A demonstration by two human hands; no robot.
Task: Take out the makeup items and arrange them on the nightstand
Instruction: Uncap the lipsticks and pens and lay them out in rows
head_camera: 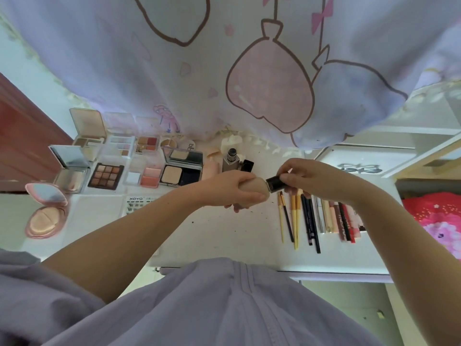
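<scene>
White counter (224, 236) against a bed draped in a lilac cartoon-print sheet (224, 71); red patterned fabric (439, 221) off to the right. Both hands held above the counter centre, sharing one beige bottle (258, 187) lying sideways. Left hand (237, 189) wraps the bottle body, fingers curled round it. Right hand (309, 177) pinches the black cap (275, 184) with fingers and thumb; cap looks seated on the neck, can't tell if loosened. Back left: open compacts and palettes in rows, incl. a brown nine-pan eyeshadow palette (106, 176) and a powder compact with mirror lid (180, 168). Pink round cushion compact (46, 211) lies open at the far left. Behind the hands a square grey-capped bottle (230, 159) stands upright. Right of centre, brushes and pencils (299, 218) lie side by side, lip products (345, 223) next to them, partly under the right wrist
</scene>
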